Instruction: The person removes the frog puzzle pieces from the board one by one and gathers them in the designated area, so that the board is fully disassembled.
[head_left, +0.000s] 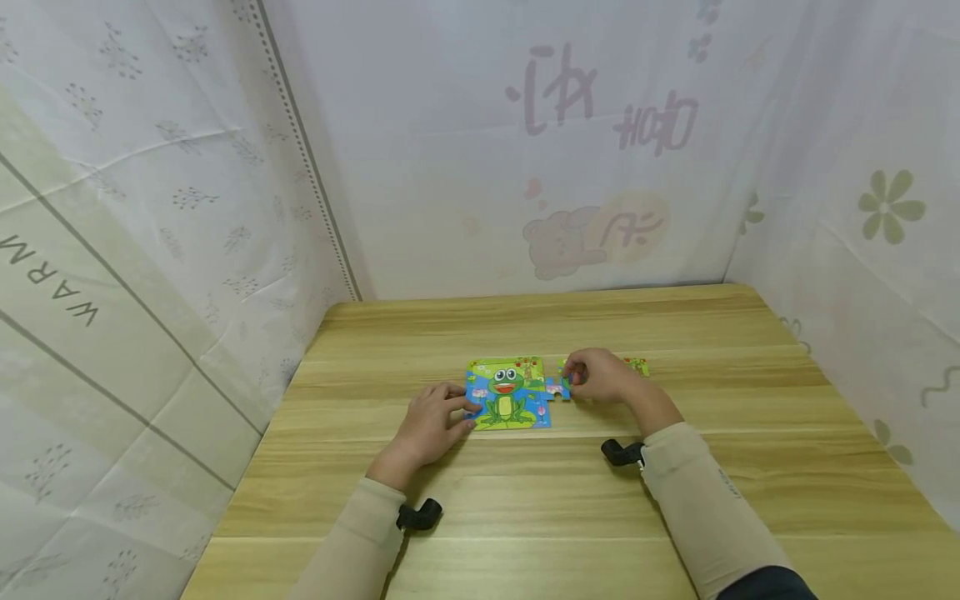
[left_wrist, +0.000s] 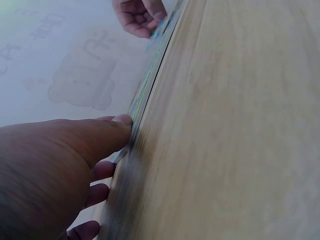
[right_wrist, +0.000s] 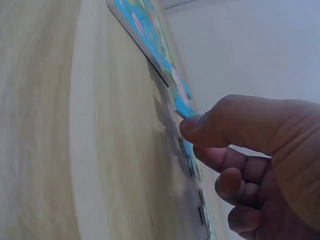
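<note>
A square frog puzzle (head_left: pixel 507 398), with a green frog on blue and yellow-green, lies flat on the table. My left hand (head_left: pixel 432 423) rests at its left edge, its fingertips on the border and its thumb (left_wrist: pixel 107 137) against the lower left corner. Right of the puzzle, my right hand (head_left: pixel 603 377) pinches a small blue puzzle piece (head_left: pixel 557 388) between thumb and forefinger. In the right wrist view the blue piece (right_wrist: pixel 183 104) is tilted beside the puzzle's corner, partly hidden by the thumb. My other right fingers are curled loosely.
More puzzle pieces (head_left: pixel 637 366) lie on the wooden table (head_left: pixel 525 500) behind and right of my right hand, partly covered by it. Printed white curtains (head_left: pixel 450 167) hang along the table's back and sides. A black wrist mount (head_left: pixel 622 452) sits on each sleeve.
</note>
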